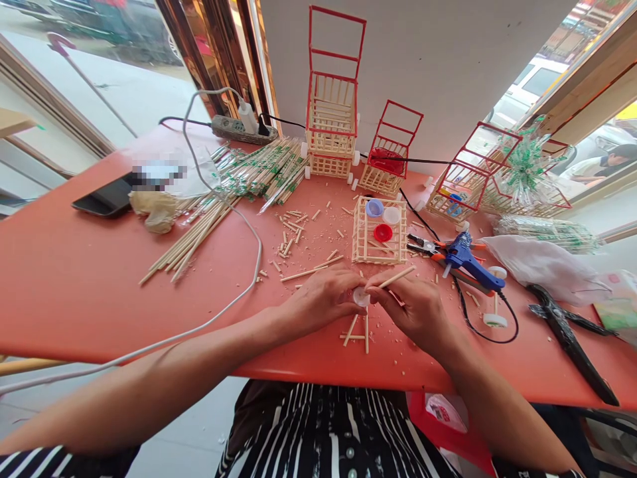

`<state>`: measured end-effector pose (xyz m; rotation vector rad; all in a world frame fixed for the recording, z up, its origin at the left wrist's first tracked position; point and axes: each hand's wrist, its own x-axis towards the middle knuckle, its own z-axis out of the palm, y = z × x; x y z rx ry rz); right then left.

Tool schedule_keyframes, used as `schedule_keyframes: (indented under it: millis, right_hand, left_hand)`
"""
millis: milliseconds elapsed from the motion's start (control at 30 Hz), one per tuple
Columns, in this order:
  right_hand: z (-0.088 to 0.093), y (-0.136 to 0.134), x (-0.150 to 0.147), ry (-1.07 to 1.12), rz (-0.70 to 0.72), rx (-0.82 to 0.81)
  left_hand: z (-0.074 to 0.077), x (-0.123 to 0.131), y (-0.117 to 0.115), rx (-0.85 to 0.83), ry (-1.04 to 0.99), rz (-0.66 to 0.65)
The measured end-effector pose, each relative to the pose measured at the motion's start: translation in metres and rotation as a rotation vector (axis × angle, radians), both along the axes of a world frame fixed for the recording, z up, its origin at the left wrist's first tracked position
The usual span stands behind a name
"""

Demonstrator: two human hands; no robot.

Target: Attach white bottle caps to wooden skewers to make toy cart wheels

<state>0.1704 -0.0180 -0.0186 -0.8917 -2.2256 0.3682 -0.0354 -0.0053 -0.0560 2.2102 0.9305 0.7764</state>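
Observation:
My left hand (318,297) is closed around a small whitish bottle cap (361,297), held just above the table's near edge. In my right hand (413,309) a short wooden stick (398,276) is pinched, its lower end close to the cap. Whether stick and cap touch, I cannot tell. Below both hands lie a few joined or crossed sticks (367,335), partly covered. Just beyond them stands a small stick-built basket (355,249) with a blue cap (374,208), a whitish cap (391,215) and a red cap (383,232) in or on it.
Behind stand several stick carts, including a tall one (332,119) with a red handle. At right lie a blue glue gun (468,259), pliers (423,244) and a wheeled axle (495,312). Stick bundles (263,172), a phone (104,202) and a white cable (256,249) occupy the left.

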Motion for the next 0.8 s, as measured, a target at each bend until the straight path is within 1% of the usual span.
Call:
schedule_keyframes:
  millis: [300,567,800]
  right_hand:
    - [0.0006,-0.0005,-0.0003,-0.009,-0.004,0.004]
    - [-0.0047,-0.0001,0.0009,-0.032,0.003,0.058]
    - [-0.0039,0.0008,0.0003,-0.022,0.008,0.043]
  left_hand:
    - [-0.0014,0.0009,0.0000,0.013,-0.008,-0.005]
    - [-0.0026,0.0005,-0.0002,0.022,0.032,0.003]
    - [-0.0016,0.0012,-0.0005,0.034,0.006,0.005]
